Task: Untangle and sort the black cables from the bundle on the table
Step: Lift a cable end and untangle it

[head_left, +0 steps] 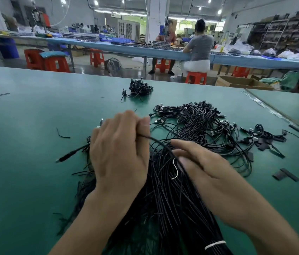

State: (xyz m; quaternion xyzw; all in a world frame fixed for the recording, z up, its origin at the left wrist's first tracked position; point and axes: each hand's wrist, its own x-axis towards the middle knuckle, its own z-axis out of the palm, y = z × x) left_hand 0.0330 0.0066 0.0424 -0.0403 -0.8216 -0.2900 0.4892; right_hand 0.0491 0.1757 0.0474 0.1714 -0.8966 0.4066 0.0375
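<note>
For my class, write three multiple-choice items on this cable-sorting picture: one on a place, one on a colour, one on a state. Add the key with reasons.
1. Where is the small heap of black pieces?
A. On a red stool.
B. On the table, beyond the left hand.
C. Under the person's forearm.

2. What colour is the tie around the near end of the bundle?
A. White.
B. Red.
C. Blue.

3. What is the left hand doing?
A. Lying flat and empty.
B. Gripping one black cable.
C. Holding scissors.

Key: 1 B, the heap sits farther up the green top than the hand. 2 A, a white band crosses the black strands. 3 B, a cable runs out between its thumb and fingers.
</note>
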